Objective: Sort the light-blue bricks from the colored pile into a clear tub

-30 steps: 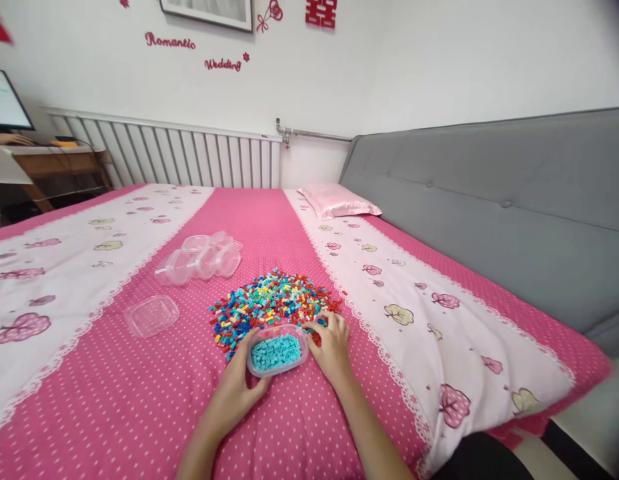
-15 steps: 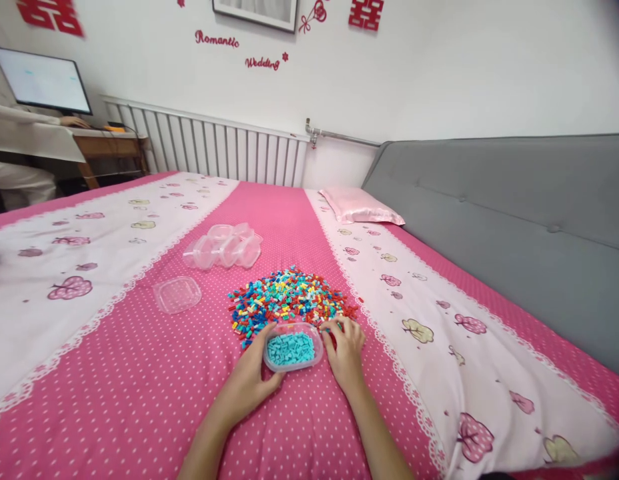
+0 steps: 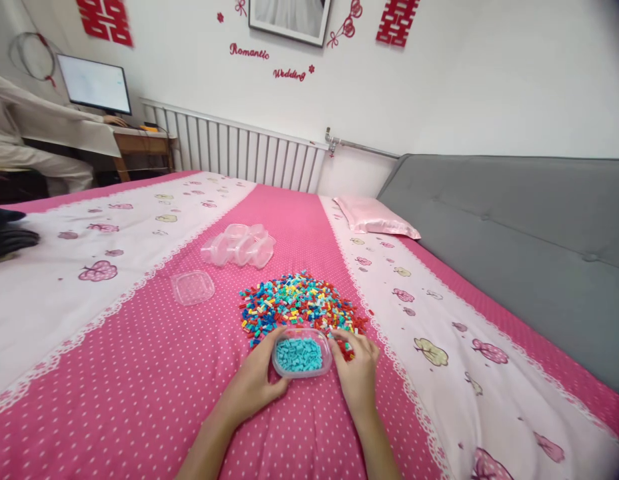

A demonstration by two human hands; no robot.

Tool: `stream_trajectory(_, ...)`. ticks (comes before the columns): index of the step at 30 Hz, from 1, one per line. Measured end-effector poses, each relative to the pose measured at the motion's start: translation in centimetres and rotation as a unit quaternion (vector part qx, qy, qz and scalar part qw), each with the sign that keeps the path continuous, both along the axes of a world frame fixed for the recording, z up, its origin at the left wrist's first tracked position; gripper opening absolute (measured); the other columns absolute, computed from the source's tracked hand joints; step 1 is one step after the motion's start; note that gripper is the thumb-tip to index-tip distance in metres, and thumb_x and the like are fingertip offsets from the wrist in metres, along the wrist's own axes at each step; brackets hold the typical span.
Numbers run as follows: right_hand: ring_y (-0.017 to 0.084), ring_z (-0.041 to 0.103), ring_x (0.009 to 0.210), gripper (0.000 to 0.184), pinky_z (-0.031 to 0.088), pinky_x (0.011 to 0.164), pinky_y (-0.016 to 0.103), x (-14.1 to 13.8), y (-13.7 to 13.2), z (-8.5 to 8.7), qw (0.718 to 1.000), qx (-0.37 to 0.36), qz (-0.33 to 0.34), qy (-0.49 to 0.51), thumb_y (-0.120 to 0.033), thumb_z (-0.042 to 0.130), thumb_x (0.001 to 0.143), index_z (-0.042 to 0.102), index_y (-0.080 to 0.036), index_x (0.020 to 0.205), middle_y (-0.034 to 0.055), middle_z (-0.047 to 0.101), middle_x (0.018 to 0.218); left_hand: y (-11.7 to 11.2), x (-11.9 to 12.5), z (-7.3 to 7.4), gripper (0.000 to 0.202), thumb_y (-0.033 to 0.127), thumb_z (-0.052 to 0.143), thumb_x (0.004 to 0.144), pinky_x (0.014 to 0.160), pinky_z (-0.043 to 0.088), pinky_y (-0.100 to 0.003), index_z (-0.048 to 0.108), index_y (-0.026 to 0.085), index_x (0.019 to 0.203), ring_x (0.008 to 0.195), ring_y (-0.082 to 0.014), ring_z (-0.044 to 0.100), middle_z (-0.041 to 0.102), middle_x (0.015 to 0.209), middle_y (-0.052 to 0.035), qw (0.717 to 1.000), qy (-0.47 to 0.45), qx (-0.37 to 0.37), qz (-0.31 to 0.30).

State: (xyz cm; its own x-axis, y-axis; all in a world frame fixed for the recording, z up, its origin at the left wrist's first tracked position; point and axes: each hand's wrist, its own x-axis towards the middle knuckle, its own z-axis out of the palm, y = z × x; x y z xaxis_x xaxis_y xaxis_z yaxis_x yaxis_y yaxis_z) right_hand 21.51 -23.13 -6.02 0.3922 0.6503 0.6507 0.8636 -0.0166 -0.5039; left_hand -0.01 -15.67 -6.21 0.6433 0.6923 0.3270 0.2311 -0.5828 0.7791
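Observation:
A small clear tub (image 3: 326,365) filled with turquoise bricks sits on the pink dotted bedspread. My left hand (image 3: 257,383) is curled round the tub's left side and grips it. Just beyond the tub lies a heap of mixed coloured bricks (image 3: 299,304). My right hand (image 3: 357,373) rests at the heap's near right edge beside the tub, fingers bent down into the bricks; what they pinch is too small to name.
A stack of empty clear tubs (image 3: 242,245) lies further up the bed, with a loose clear lid (image 3: 192,287) to its left. A pink pillow (image 3: 374,216) leans by the grey headboard (image 3: 514,233). Another person (image 3: 24,143) sits at a desk with a monitor (image 3: 94,84).
The view has swung left and slightly up, bringing the desk and the seated person into sight. Both hands stay at the tub; the right fingers shifted a little along the heap's edge.

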Motion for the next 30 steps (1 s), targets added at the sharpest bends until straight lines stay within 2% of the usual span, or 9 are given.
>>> stream_trajectory(5,0.025,0.057,0.084,0.009,0.035,0.075,0.034,-2.9,0.5,1.9,0.997,-0.068,-0.002,-0.026,-0.02,0.064,0.088,0.071,-0.026,0.087,0.0026,0.07,0.084,0.0,0.0,0.0,0.078,0.011,0.058,0.076,0.116,0.038,-0.045,0.028,0.019,0.148,0.135,-0.0278,0.047,0.046,0.148,-0.0134,1.0,-0.011,0.004,0.001)
stream_trajectory(9,0.027,0.055,0.079,0.014,0.033,0.072,0.036,-4.2,0.8,2.3,0.993,-0.101,-0.032,-0.044,-0.012,0.067,0.081,0.068,-0.025,0.082,0.0044,0.068,0.079,0.0,0.0,-0.2,0.08,0.01,0.059,0.075,0.116,0.037,-0.047,0.029,0.019,0.148,0.136,-0.0291,0.045,0.044,0.149,-0.0141,1.0,-0.005,0.004,-0.005)
stream_trajectory(15,0.026,0.058,0.083,0.022,0.033,0.073,0.036,-4.1,1.1,2.3,0.987,-0.142,-0.03,-0.076,-0.005,0.07,0.075,0.064,-0.026,0.08,-0.0008,0.07,0.081,-0.1,0.0,-0.2,0.08,0.01,0.059,0.074,0.117,0.036,-0.047,0.031,0.018,0.148,0.137,-0.0297,0.045,0.045,0.149,-0.0138,1.0,-0.011,0.008,-0.003)
stream_trajectory(23,0.026,0.061,0.081,0.02,0.033,0.072,0.036,-3.9,1.4,2.0,0.981,-0.163,-0.026,-0.102,-0.008,0.071,0.076,0.068,-0.027,0.078,-0.0004,0.071,0.078,-0.1,-0.1,-0.5,0.082,0.01,0.06,0.072,0.117,0.036,-0.048,0.032,0.019,0.149,0.137,-0.0302,0.045,0.044,0.15,-0.0137,1.0,-0.014,-0.002,0.002)
stream_trajectory(28,0.026,0.061,0.077,0.016,0.033,0.07,0.036,-4.0,1.4,1.6,0.986,-0.128,-0.017,-0.109,-0.011,0.071,0.077,0.068,-0.026,0.073,0.0014,0.069,0.074,0.0,-0.4,-1.2,0.081,0.009,0.059,0.073,0.117,0.036,-0.049,0.032,0.02,0.149,0.137,-0.0304,0.046,0.046,0.149,-0.0133,1.0,-0.021,-0.009,0.008)
stream_trajectory(30,0.027,0.061,0.075,0.016,0.033,0.069,0.036,-3.9,1.6,1.2,0.988,-0.108,-0.023,-0.109,-0.011,0.071,0.077,0.07,-0.026,0.078,0.0025,0.07,0.075,0.1,-0.5,-1.7,0.085,0.007,0.059,0.071,0.118,0.035,-0.051,0.031,0.023,0.15,0.139,-0.0315,0.044,0.044,0.151,-0.0127,1.0,-0.019,-0.006,0.016)
